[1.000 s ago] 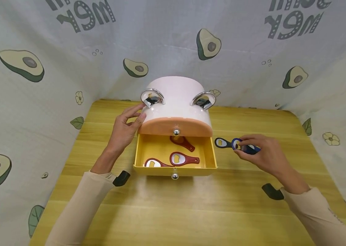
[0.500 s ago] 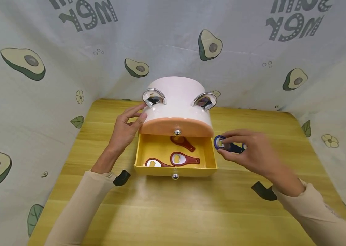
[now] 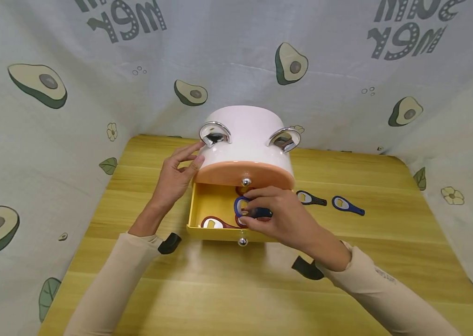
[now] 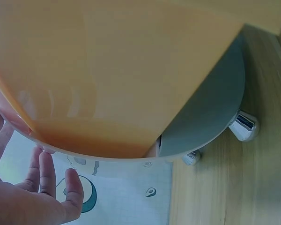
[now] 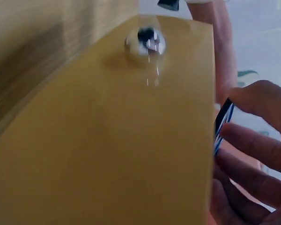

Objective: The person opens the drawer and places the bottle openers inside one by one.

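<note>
A white cabinet [image 3: 246, 130] stands at the back of the wooden table, its yellow lower drawer [image 3: 200, 205] pulled out. My right hand [image 3: 250, 213] pinches a blue bottle opener [image 3: 240, 204] over the inside of that drawer. Red bottle openers [image 3: 215, 223] lie in the drawer, partly hidden by the hand. My left hand [image 3: 192, 156] rests with straight fingers against the cabinet's left side. In the right wrist view the blue opener [image 5: 222, 123] shows edge-on beside the drawer front and its knob [image 5: 145, 42]. The left wrist view shows my left fingers [image 4: 47, 173] by the cabinet wall [image 4: 107, 70].
A black opener [image 3: 311, 198] and another blue opener [image 3: 347, 205] lie on the table [image 3: 236, 289] right of the cabinet. The pink upper drawer [image 3: 245, 172] is closed. Avocado-print cloth walls enclose the table on three sides.
My right hand has lifted one blue opener from the table at the right and carried it left over the open yellow drawer. The left hand has stayed on the cabinet.
</note>
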A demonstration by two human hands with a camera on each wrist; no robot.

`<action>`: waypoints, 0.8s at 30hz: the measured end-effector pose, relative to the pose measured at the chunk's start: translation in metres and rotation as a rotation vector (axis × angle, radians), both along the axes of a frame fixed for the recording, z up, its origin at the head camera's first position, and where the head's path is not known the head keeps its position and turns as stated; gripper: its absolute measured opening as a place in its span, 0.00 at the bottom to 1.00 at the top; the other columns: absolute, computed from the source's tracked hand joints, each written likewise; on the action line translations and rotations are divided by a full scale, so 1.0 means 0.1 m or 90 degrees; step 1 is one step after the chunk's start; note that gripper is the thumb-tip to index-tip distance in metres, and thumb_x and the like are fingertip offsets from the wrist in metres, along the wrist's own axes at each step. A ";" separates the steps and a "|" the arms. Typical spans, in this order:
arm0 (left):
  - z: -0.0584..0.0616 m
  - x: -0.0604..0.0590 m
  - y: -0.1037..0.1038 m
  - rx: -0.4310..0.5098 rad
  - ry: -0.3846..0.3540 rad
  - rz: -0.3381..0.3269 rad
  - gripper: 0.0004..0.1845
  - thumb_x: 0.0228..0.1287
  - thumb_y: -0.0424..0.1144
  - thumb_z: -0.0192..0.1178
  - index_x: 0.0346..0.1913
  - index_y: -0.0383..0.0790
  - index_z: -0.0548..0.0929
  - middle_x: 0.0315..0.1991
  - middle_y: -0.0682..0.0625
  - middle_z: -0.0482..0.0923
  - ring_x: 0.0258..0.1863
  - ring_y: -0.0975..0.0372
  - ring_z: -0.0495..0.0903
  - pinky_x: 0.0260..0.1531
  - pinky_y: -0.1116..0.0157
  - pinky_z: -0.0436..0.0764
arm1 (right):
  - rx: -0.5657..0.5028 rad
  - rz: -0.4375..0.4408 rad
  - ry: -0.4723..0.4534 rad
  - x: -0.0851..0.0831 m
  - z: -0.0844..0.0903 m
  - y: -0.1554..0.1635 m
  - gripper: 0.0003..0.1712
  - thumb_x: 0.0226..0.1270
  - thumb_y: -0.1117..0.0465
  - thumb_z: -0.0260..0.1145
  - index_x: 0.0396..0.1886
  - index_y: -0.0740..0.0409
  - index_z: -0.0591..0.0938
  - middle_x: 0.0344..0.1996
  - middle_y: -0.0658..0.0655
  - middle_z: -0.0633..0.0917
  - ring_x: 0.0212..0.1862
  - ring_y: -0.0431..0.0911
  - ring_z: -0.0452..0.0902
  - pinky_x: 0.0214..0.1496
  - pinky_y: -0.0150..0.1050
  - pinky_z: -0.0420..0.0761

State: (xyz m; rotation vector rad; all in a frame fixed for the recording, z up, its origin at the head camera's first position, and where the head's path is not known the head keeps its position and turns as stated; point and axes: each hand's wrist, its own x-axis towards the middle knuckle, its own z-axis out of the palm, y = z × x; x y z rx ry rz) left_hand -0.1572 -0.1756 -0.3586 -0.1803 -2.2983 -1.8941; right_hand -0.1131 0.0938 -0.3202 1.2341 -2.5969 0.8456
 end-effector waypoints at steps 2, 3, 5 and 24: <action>0.00 0.00 0.00 -0.001 -0.001 0.000 0.21 0.74 0.42 0.59 0.67 0.47 0.79 0.66 0.49 0.73 0.58 0.57 0.73 0.49 0.63 0.78 | 0.009 -0.005 -0.011 0.01 -0.04 -0.12 0.10 0.54 0.57 0.80 0.32 0.58 0.91 0.45 0.56 0.89 0.51 0.49 0.83 0.46 0.39 0.85; 0.00 0.00 0.00 -0.001 -0.001 0.000 0.21 0.74 0.42 0.59 0.67 0.47 0.79 0.66 0.50 0.73 0.58 0.57 0.73 0.50 0.62 0.78 | 0.017 -0.013 -0.012 0.01 -0.06 -0.17 0.10 0.54 0.57 0.80 0.33 0.57 0.91 0.45 0.55 0.89 0.51 0.48 0.83 0.47 0.39 0.84; -0.01 0.00 0.01 0.000 -0.001 -0.001 0.21 0.74 0.42 0.59 0.67 0.47 0.79 0.66 0.50 0.73 0.58 0.57 0.73 0.50 0.62 0.78 | 0.027 -0.021 -0.001 0.00 -0.10 -0.26 0.10 0.55 0.58 0.80 0.34 0.57 0.90 0.46 0.55 0.89 0.51 0.48 0.84 0.50 0.40 0.84; -0.01 -0.01 0.00 -0.007 -0.006 0.001 0.21 0.74 0.43 0.59 0.66 0.48 0.80 0.66 0.50 0.74 0.57 0.57 0.73 0.50 0.63 0.78 | -0.183 -0.009 0.018 0.33 -0.14 0.04 0.09 0.57 0.65 0.77 0.38 0.54 0.89 0.32 0.48 0.90 0.32 0.36 0.83 0.36 0.28 0.82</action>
